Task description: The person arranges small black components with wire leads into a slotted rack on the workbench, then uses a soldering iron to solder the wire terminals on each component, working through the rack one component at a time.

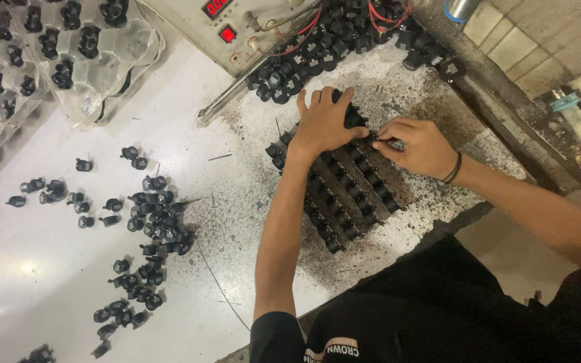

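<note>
I see the rack of small black parts [344, 195] lying on the gritty white bench [237, 202]. My left hand [324, 124] presses flat on it, grip spread; my right hand [418, 144] pinches one part at its edge. Loose black parts [149, 222] lie scattered well left.

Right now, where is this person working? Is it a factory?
Probably a small workshop or factory bench. Both hands, left hand and right hand, press on rows of small black parts; more loose black parts lie about, beside a machine with red displays and clear plastic trays.
</note>
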`<state>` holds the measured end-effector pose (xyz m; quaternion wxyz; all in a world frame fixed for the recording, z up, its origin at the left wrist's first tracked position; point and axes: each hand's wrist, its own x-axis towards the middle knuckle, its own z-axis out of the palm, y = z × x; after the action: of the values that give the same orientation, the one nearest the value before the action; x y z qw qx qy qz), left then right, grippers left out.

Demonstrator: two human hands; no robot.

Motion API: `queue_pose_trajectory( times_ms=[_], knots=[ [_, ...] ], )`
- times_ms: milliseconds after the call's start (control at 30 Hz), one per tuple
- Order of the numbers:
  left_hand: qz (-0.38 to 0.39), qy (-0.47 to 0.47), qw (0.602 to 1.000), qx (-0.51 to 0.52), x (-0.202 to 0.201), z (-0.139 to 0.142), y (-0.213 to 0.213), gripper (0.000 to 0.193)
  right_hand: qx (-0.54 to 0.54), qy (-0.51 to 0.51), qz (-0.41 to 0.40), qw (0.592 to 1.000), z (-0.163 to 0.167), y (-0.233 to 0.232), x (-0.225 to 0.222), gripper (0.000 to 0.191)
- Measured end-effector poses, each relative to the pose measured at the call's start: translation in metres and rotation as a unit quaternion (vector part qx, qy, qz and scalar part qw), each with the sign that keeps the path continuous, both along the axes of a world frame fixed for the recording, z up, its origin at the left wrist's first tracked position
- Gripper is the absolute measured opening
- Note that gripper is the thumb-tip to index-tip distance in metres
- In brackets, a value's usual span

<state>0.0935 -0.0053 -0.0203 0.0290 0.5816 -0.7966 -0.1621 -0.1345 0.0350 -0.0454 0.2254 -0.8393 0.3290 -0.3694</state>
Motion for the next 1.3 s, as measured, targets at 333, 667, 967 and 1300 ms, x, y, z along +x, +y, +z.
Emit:
queue_pose_trajectory(
  times_ms=[333, 667, 967, 1300],
  knots=[
    [0.005, -0.001, 1.0, -0.011, -0.002, 0.005, 0.002, 0.104, -0.235, 0.288, -0.189, 0.909, 0.043, -0.045, -0.001, 0.024],
    [0.0, -0.03, 0.999, -0.028, -0.019, 0.016, 0.016, 0.132, -0.023, 0.279, -0.098, 0.955, 0.044, -0.013, -0.029, 0.031],
    [0.02, -0.015, 1.0, 0.012, -0.017, 0.011, 0.017, 0.119, -0.046, 0.136, -0.012, 0.99, -0.002, 0.031, -0.017, 0.017],
    [0.034, -0.012, 0.999, 0.033, -0.021, 0.019, 0.015, 0.121, -0.197, 0.239, -0.182, 0.933, 0.038, -0.038, -0.024, 0.023]
  ],
)
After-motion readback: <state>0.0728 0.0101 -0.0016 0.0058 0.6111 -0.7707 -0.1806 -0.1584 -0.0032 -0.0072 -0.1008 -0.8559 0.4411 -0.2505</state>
